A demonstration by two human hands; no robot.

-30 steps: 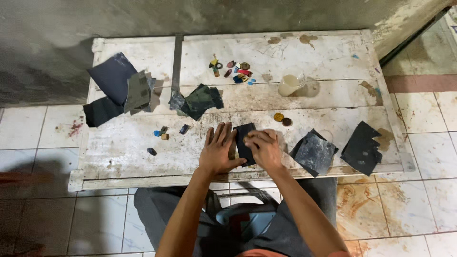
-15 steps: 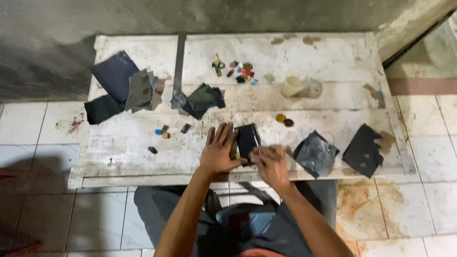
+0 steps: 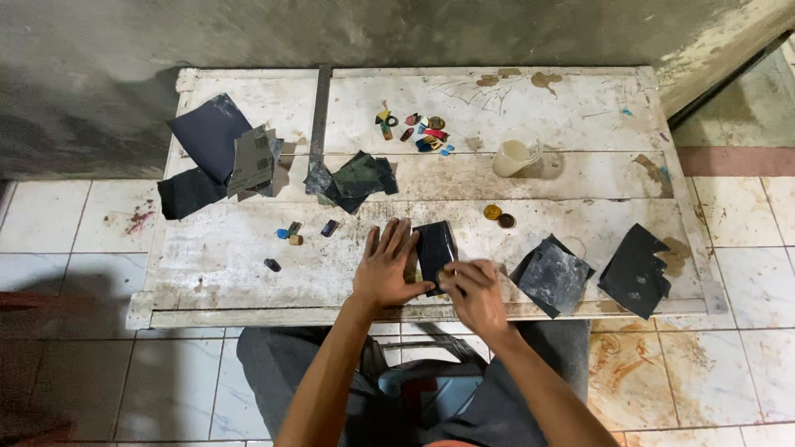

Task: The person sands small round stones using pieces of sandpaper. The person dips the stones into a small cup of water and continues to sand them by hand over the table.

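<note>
Sanding looks to be the step in hand: the left hand [image 3: 389, 269] lies flat, fingers spread, pinning a dark rectangular sandpaper sheet [image 3: 435, 248] to the worn white wooden tabletop [image 3: 580, 108]. Just beside it, the right hand [image 3: 474, 294] is pinched shut at that sheet's near edge, on something too small to tell; the next stroke likely needs steady downward pressure.

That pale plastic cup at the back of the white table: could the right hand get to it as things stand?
Probably yes: the right hand is pinching the dark sheet, but nothing tall stands between it and the pale plastic cup.
</note>
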